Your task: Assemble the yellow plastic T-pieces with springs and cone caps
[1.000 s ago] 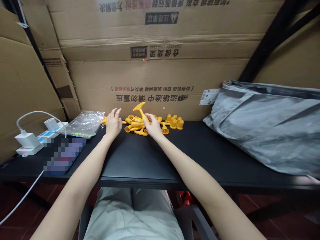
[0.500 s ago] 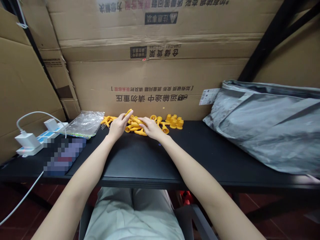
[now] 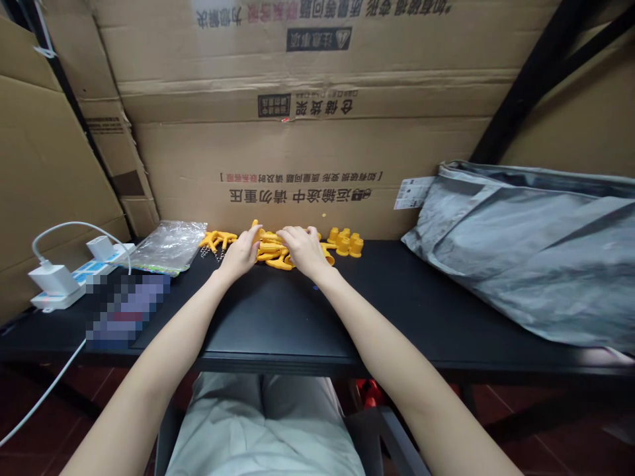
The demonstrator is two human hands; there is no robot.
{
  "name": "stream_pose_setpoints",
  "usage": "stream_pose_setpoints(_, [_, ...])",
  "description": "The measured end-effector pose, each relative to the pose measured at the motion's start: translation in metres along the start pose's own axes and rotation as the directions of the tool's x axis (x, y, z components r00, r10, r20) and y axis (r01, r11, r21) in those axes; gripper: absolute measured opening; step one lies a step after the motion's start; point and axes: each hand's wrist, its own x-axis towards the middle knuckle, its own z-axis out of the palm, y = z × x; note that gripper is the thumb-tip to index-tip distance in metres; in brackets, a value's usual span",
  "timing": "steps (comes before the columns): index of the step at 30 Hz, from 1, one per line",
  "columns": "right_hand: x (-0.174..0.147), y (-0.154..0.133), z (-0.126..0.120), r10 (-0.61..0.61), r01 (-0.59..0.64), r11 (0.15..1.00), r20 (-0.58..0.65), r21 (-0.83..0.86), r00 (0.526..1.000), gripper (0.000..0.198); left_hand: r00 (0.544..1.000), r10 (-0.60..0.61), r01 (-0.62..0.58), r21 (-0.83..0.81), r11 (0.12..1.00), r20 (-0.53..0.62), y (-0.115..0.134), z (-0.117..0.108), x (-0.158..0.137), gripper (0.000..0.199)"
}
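Right hand partly hides curved, bright yellow pieces

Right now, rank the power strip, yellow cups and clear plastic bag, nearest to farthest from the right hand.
1. Yellow cups, just right of the right hand.
2. Clear plastic bag, left, beyond the left hand.
3. Power strip, far left.

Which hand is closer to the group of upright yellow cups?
The right hand: it is at the yellow pile, left of the upright yellow cups. The left hand is farther off, at the pile's left end.
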Motion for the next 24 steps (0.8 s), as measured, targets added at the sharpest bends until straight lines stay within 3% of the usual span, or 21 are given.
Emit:
stream_pose_setpoints(7, [0.0004, -0.0026, 0.0001, 0.024, -0.024, 0.997, -0.001, -0.075, 1.0, 0.033, 0.999, -0.027, 0.024, -0.082, 0.996, -0.035, -0.0001, 0.0011, -0.0005, 0.041])
stream_pose_setpoints(14, [-0.0027, -0.0026, 0.0044, 0.049, -0.041, 0.997, 0.126, -0.071, 0.991, 0.033, 1.0, -0.018, 0.018, -0.015, 1.0, 0.019, -0.0031, -0.0014, -0.0017, 0.042])
stream_pose_setpoints(19, [-0.0003, -0.0033, 0.0009, 0.06, -0.055, 0.997, 0.089, -0.053, 0.994, 0.02, 0.999, -0.008, 0.009, -0.025, 1.0, 0.032, -0.0005, -0.0004, -0.0015, 0.043])
stream_pose_setpoints(24, [0.0014, -0.0038, -0.0008, 0.1, -0.095, 0.992, 0.058, -0.08, 0.993, 0.029, 0.997, -0.057, 0.057, 0.008, 0.998, 0.059, 0.003, 0.0007, -0.0007, 0.041])
